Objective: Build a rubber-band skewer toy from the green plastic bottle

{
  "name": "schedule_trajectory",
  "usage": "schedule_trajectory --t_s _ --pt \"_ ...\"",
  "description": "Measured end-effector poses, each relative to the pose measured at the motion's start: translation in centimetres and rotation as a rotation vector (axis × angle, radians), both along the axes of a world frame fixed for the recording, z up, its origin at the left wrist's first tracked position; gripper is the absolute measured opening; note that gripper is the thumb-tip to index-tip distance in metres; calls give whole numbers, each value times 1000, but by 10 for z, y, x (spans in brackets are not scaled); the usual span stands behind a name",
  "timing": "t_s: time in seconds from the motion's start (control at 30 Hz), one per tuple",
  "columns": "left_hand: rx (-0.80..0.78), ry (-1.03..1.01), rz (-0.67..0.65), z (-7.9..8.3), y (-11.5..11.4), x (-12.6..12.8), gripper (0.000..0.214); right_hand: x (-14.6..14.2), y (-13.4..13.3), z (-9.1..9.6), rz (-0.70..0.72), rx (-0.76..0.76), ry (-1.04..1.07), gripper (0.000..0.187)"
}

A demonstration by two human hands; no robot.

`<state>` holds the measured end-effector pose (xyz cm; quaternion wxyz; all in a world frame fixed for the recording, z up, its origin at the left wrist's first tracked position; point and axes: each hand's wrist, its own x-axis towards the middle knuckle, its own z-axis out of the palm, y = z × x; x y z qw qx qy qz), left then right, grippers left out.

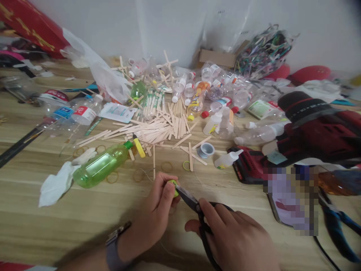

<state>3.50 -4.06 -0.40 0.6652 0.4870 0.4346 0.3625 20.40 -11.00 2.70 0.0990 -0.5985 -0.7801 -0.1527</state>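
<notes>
Pinched between the thumb and fingers of my left hand (160, 197) is a small yellow-green bottle cap (174, 187). My right hand (234, 233) grips a pair of black-handled scissors (201, 214), with fingers around the handles. The scissor blades point up and left, and their tip touches the cap. Thin pale thread lies on the table near my left hand. Beyond my hands are loose craft sticks (191, 156), a spool of grey wire (205, 149) and a small white glue bottle (228, 159).
A green plastic bottle (103, 165) lies at left beside crumpled tissue (56, 184). Several clear bottles and a pile of craft sticks (152, 130) fill the back. At right are a red-black power drill (316, 128), a phone (293, 207) and blue-handled pliers (338, 226).
</notes>
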Motion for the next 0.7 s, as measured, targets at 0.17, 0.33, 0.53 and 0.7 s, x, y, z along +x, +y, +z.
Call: schedule_trajectory --t_s 0.17,0.33,0.53,0.7 --pt "-245 -219 -28 2 9 6 45 2 6 -4 25 18 -23 50" --pt "-483 -373 -77 7 13 12 41 6 10 -4 29 6 -21 54" --pt "-439 -406 -50 8 14 9 42 16 11 1 9 -190 129 57" --pt "-262 -256 -10 3 11 6 45 15 9 3 29 -220 167 51"
